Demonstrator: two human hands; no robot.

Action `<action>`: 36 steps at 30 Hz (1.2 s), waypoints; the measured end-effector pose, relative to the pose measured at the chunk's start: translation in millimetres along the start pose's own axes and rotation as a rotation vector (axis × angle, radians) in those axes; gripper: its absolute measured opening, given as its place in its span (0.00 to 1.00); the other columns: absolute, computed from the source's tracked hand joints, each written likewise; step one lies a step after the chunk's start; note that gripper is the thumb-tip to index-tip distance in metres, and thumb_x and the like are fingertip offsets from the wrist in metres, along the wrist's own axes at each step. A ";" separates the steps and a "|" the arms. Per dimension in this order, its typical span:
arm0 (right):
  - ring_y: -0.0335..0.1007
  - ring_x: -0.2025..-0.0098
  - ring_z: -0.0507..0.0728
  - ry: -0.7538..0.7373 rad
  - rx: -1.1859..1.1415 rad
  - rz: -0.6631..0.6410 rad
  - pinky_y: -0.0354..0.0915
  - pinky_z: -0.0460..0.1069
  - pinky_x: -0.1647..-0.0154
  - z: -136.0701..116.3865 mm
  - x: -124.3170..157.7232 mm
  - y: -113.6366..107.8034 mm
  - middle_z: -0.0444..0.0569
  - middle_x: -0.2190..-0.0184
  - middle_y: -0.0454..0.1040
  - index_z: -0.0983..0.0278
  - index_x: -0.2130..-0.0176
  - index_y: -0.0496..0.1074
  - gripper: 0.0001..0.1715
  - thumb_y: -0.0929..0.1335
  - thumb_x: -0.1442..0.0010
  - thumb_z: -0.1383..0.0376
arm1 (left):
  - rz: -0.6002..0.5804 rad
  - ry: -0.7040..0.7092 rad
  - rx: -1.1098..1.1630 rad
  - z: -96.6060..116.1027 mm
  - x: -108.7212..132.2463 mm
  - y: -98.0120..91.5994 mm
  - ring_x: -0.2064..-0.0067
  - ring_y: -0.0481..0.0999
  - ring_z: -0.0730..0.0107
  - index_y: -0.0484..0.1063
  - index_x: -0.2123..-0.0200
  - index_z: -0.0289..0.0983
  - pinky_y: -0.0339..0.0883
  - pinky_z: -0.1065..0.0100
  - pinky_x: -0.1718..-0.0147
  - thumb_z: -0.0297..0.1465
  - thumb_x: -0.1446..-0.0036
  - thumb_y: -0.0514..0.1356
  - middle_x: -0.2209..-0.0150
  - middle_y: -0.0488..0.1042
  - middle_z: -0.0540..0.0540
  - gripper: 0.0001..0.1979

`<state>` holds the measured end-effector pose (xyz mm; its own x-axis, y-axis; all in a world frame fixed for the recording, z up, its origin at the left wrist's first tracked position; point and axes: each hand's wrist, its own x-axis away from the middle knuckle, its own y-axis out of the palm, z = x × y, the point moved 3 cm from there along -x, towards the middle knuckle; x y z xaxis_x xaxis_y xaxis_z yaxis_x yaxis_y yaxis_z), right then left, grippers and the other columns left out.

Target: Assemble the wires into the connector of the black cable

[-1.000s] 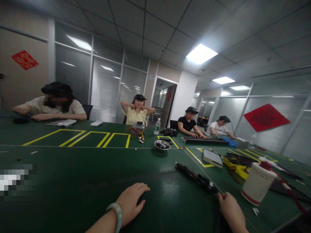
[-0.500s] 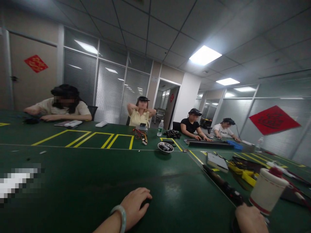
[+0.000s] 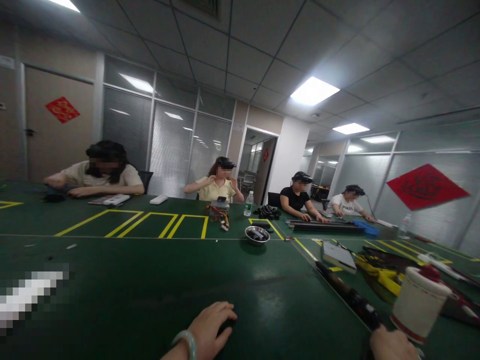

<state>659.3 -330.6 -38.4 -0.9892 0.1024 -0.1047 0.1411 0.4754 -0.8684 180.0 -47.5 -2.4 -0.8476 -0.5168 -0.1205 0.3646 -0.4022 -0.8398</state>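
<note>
My left hand point(image 3: 212, 329), with a pale green bangle at the wrist, rests on the green table point(image 3: 123, 295), fingers curved down over a small dark shape I cannot make out. My right hand point(image 3: 392, 344) shows only partly at the bottom right edge, at the near end of a long black tool point(image 3: 347, 292) that lies across the table. Its fingers are cut off by the frame. A white cylindrical container point(image 3: 419, 302) with a red top stands just right of that tool.
A metal bowl point(image 3: 257, 234) sits mid-table, a water bottle point(image 3: 247, 204) and cable bundle point(image 3: 221, 216) beyond it. A grey box point(image 3: 338, 256) and yellow-black cables point(image 3: 378, 272) lie at the right. Several people sit along the far side. Yellow tape marks the table.
The long black tool's far end has swung to the right with my right hand, which now sits lower at the frame edge. My left hand kept its place. The view tilted upward.
</note>
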 end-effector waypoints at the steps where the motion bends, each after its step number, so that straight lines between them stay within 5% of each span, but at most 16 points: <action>1: 0.73 0.58 0.77 0.006 -0.005 -0.005 0.66 0.62 0.77 0.2 0.0 0.1 0.72 0.59 0.72 0.65 0.59 0.75 0.30 0.56 0.42 0.50 | -0.008 -0.003 0.004 -1.4 0.1 1.1 0.39 0.63 0.59 0.71 0.51 0.46 0.56 0.54 0.40 0.34 0.44 0.56 0.42 0.67 0.48 0.16; 20: 0.73 0.59 0.74 -0.037 -0.007 0.011 0.67 0.62 0.72 -5.3 19.4 -12.7 0.73 0.57 0.72 0.69 0.53 0.74 0.30 0.57 0.40 0.53 | -0.067 -0.066 0.109 -11.2 3.3 4.7 0.35 0.55 0.58 0.70 0.49 0.48 0.46 0.53 0.36 0.40 0.42 0.56 0.38 0.63 0.51 0.18; 36: 0.71 0.56 0.75 0.000 -0.017 0.009 0.67 0.62 0.69 -6.5 18.3 -11.4 0.71 0.56 0.71 0.71 0.51 0.71 0.33 0.53 0.37 0.52 | -0.010 -0.130 0.135 -11.7 9.9 5.8 0.35 0.55 0.55 0.71 0.49 0.49 0.48 0.47 0.37 0.40 0.43 0.56 0.38 0.63 0.51 0.18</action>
<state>639.9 -328.5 -27.3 -0.9878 0.1067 -0.1130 0.1511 0.4890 -0.8591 169.2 -46.2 -14.6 -0.7977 -0.6020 -0.0354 0.4121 -0.5014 -0.7607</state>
